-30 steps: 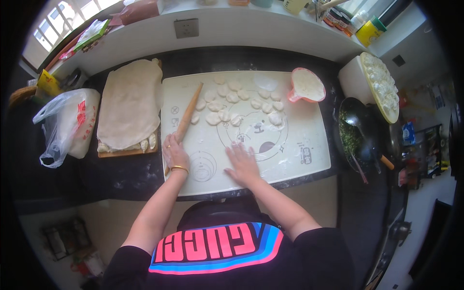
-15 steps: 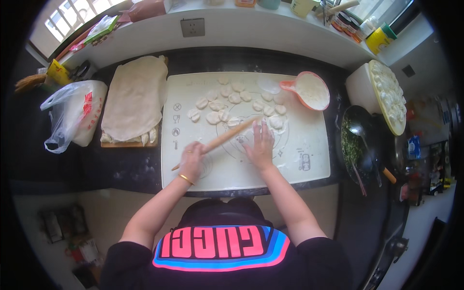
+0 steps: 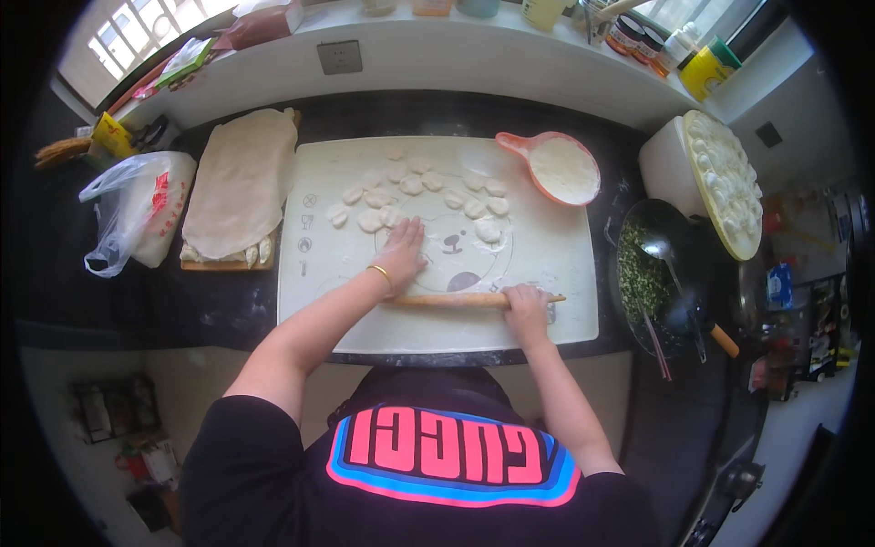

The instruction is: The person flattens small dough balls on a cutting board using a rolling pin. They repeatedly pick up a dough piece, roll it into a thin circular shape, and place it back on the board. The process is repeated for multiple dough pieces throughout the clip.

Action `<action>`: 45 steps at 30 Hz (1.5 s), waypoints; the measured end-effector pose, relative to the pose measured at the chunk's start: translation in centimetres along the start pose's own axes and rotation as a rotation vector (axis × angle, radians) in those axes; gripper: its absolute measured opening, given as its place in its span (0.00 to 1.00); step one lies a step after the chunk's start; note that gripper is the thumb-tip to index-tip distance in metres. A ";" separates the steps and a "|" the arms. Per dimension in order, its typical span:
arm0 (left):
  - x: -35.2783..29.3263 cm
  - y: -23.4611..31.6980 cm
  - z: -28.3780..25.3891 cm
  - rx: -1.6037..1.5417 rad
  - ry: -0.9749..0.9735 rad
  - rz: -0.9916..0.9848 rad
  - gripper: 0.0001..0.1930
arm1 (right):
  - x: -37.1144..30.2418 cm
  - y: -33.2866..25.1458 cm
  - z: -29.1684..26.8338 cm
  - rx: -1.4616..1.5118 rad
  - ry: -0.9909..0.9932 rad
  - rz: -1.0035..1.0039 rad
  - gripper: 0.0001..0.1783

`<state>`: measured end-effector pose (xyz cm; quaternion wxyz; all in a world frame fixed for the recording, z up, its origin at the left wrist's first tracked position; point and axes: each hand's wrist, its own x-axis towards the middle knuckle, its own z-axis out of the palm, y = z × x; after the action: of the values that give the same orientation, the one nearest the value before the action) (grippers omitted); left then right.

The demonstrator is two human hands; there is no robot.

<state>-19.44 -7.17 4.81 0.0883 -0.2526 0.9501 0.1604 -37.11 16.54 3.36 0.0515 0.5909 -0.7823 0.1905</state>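
My right hand [image 3: 526, 312] is closed around the right end of a wooden rolling pin [image 3: 447, 300], which lies nearly level across the near part of a pale printed mat [image 3: 567, 251]. Fingers stretched out flat, my left hand [image 3: 403, 255] reaches past the pin to the near edge of a group of small floured dough pieces [image 3: 371, 221]. Whether a piece lies under that palm is hidden. Several more pieces, such as one flattened dough piece [image 3: 488, 229], are scattered over the mat's far half. Loose flour dusts the mat around them.
A red-rimmed scoop of flour [image 3: 565, 170] sits at the mat's far right corner. To the left are a sheet of dough [image 3: 239, 182] over a board and a plastic bag [image 3: 137, 205]. On the right stand a wok of chopped greens [image 3: 643, 273] and a tray of dumplings [image 3: 726, 182].
The rolling pin has swung from a diagonal to nearly level and come nearer me. My left hand has left its end and moved forward to the dough; my right hand now grips its right end.
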 end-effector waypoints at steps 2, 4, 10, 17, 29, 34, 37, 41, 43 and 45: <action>0.1 0.7 -0.3 0.045 -0.039 -0.002 0.36 | -0.7 0.4 -0.1 0.034 -0.018 -0.006 0.14; 0.6 1.0 -0.7 0.090 -0.019 -0.032 0.36 | -0.7 0.4 -0.3 0.047 -0.016 -0.006 0.15; 1.6 -1.8 1.9 -0.367 0.423 -0.261 0.20 | -1.9 1.9 -1.5 0.124 -0.043 -0.045 0.18; -2.0 3.1 2.5 -0.503 0.277 -0.450 0.12 | -3.0 2.6 -2.5 0.195 -0.065 -0.057 0.18; -5.9 6.6 0.9 -0.411 0.273 -0.609 0.24 | -1.7 2.4 -2.2 0.243 -0.095 -0.100 0.21; -10.6 4.7 3.6 -0.029 0.323 -0.480 0.31 | 0.9 0.0 0.5 0.238 -0.235 -0.074 0.26; -9.2 2.9 3.3 -0.009 0.231 -0.521 0.35 | 2.9 -2.2 1.9 0.071 -0.170 -0.063 0.38; -4.3 -0.3 1.3 0.003 0.277 -0.597 0.33 | 8.6 -4.2 1.6 -0.047 -0.257 0.114 0.51; -3.0 -1.6 1.3 -0.034 0.322 -0.601 0.32 | 9.0 -4.8 1.6 -0.062 -0.257 0.155 0.50; -5.1 -1.6 2.7 -0.057 0.271 -0.530 0.33 | 8.1 -5.6 0.9 -0.051 -0.303 0.153 0.49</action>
<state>-14.01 -5.19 3.15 -0.0075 -0.5135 0.8491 0.1234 -34.08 7.62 6.31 -0.0669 0.5500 -0.8284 0.0827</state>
